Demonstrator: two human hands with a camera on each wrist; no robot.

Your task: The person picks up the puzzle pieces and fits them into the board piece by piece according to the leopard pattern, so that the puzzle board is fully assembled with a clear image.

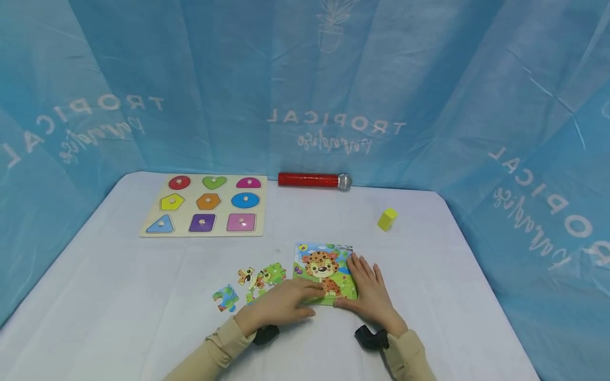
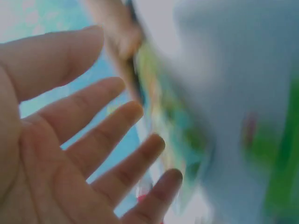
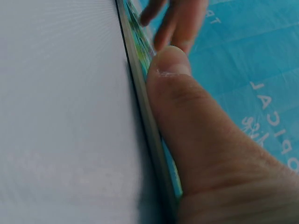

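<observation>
A small square jigsaw puzzle (image 1: 321, 263) with a spotted leopard cub picture lies on the table between the two hands. My right hand (image 1: 370, 292) rests at its right side, fingers fairly straight along the edge. In the right wrist view the right thumb (image 3: 175, 98) presses against the puzzle's near edge. My left hand (image 1: 288, 301) is over the puzzle's lower left, holding nothing. Its fingers (image 2: 114, 135) are spread and extended in the left wrist view. Several loose jigsaw pieces (image 1: 274, 273) lie left of the puzzle, some partly hidden by the left hand.
Behind the loose pieces lies a wooden shape board (image 1: 223, 207) with knobbed coloured shapes. A red toy microphone (image 1: 312, 180) lies at the table's far edge. A yellow block (image 1: 387, 218) is at the right. Blue printed curtains (image 1: 333, 79) surround the white table (image 1: 452, 296).
</observation>
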